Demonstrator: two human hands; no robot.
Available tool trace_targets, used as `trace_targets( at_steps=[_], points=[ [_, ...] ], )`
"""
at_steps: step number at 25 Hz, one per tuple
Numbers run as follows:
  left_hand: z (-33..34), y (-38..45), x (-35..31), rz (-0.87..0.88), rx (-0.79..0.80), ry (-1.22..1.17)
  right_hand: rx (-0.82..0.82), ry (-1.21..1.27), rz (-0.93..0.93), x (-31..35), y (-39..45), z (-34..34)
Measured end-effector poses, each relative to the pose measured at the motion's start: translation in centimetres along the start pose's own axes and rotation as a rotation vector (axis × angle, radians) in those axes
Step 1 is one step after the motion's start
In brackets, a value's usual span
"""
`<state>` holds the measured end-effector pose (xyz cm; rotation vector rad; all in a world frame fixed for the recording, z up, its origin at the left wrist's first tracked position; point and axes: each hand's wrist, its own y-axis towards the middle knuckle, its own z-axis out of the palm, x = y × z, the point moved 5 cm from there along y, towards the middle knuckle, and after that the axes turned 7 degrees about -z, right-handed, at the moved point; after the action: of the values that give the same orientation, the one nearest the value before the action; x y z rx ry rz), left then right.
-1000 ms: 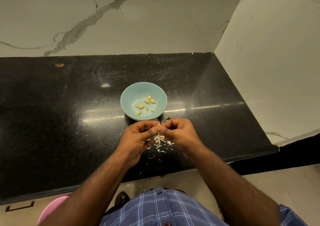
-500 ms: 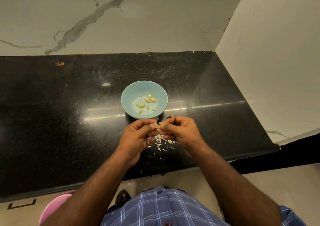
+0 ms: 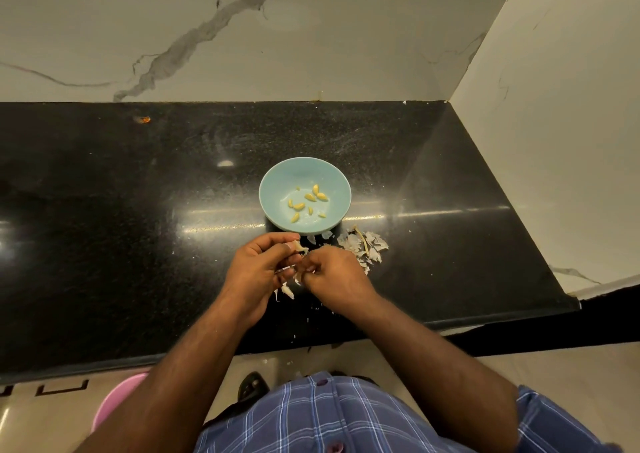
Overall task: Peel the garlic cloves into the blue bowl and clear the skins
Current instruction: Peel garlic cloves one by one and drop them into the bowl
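Black speckled stone forms the table (image 3: 104, 244), backed by white marble-veined wall panels (image 3: 311, 36) that meet in a corner at about 1 o'clock. Near the table's middle stands the blue bowl (image 3: 273, 189), with roughly nine peeled yellow garlic cloves (image 3: 313, 199) scattered inside it. Just at the bowl's 6 o'clock the two hands meet above the table. The left hand (image 3: 256, 269) has its fingers (image 3: 277, 239) curled, pinching a garlic clove (image 3: 298, 246) with papery skin still on it between thumb and forefinger. The right hand (image 3: 332, 272) is curled in close, touching the left, its fingertips tucked by the clove; whether they grasp a strip of skin or nothing cannot be told. A heap of pale skins (image 3: 363, 246) with a dry stem lies on the table at the bowl's 5 o'clock, just beside the right hand. More skin scraps (image 3: 286, 290) lie under the hands. Below the table edge, a blue checked shirt (image 3: 346, 418) fills the 6 o'clock side, and part of a pink tub (image 3: 114, 404) shows on the floor at 7 o'clock.
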<state>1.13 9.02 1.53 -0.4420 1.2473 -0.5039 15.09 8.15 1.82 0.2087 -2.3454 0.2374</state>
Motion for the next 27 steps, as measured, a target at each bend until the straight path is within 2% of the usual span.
trace_targets(
  at_steps=[3,6,9,11,17,22,27],
  points=[
    [-1.0,-0.1,-0.1,0.008,-0.038,-0.009,0.024,-0.08,-0.027,1.0,0.9,0.9],
    [-1.7,-0.2,-0.2,0.017,-0.049,-0.012,0.058,-0.023,-0.02,0.9,0.8,0.9],
    [-1.8,-0.4,-0.4,0.022,-0.036,-0.026,-0.111,0.182,0.023,0.4,0.3,-1.0],
    [-1.3,-0.3,-0.4,0.014,-0.018,-0.022,-0.161,0.304,0.031,0.3,0.1,-1.8],
    [1.3,-0.3,-0.2,0.028,0.11,0.011,-0.27,0.351,0.058,-0.5,-0.8,-3.1],
    [2.8,0.2,0.1,0.076,0.154,0.08,-0.219,0.654,0.191,-1.1,-1.9,-4.1],
    [4.1,-0.1,0.3,0.123,0.176,0.148,-0.123,0.83,0.377,-2.4,-2.4,-4.5]
  ],
)
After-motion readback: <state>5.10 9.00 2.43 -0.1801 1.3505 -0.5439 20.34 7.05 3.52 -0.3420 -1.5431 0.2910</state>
